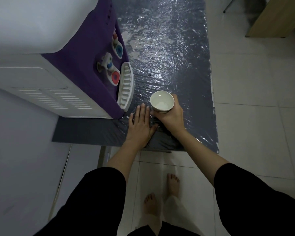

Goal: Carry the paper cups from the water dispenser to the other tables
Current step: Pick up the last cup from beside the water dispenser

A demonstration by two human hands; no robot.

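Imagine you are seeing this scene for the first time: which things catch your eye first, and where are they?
First comes the white paper cup, open side up, gripped by the right hand above the near end of the plastic-covered table. Beside it the left hand lies flat on the tabletop. To the left stands the purple-fronted water dispenser, with red and blue taps over a white drip tray.

Crinkled plastic sheet [169,57] over grey table [85,132]; wooden furniture [276,17] beyond, on white tiled floor [254,99].
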